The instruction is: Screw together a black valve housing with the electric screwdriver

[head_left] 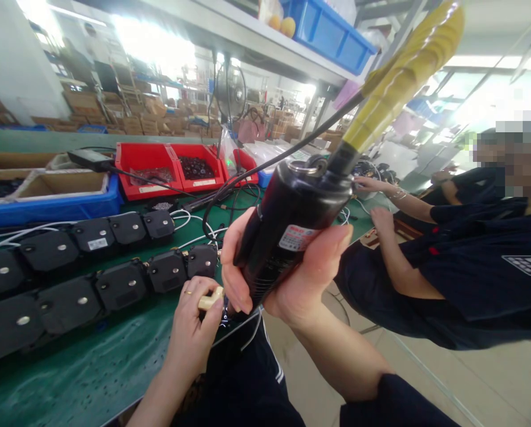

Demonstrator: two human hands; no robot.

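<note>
The right hand (292,273) was wrapped around the black driver (292,225), fingers pressed together on its body, holding it tilted with its tip down at the tabletop (69,367) edge. The left hand (196,323) pinched a small beige part (210,299) just beside the driver's tip, which was hidden behind the hands. Black modules (114,284) lay in rows near the left hand. Red bins (167,169) stood well behind.
</note>
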